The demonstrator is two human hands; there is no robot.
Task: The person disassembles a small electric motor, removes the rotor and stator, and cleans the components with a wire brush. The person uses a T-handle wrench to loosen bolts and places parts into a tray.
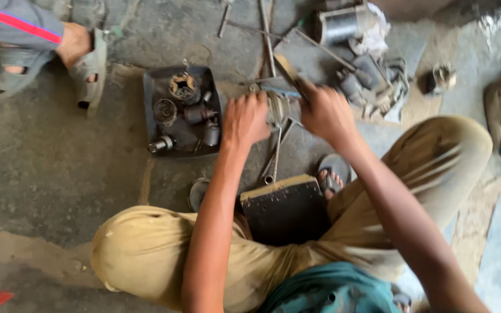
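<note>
My left hand [244,119] is closed around a small metal part [276,109] on the concrete floor, just right of a dark tray. My right hand [326,111] grips a long flat metal tool [288,71] whose end slants up and left above the same part. Thin metal rods [275,156] run from the part toward me. A dark wooden block [288,208] lies between my knees, and my sandalled foot [333,174] rests beside it.
A dark square tray [153,87] holds several greasy round motor parts. Loose metal parts, a wire coil [343,24] and rags are piled at the upper right. Another person's sandalled feet [85,64] stand at the upper left. More rods [268,35] lie behind.
</note>
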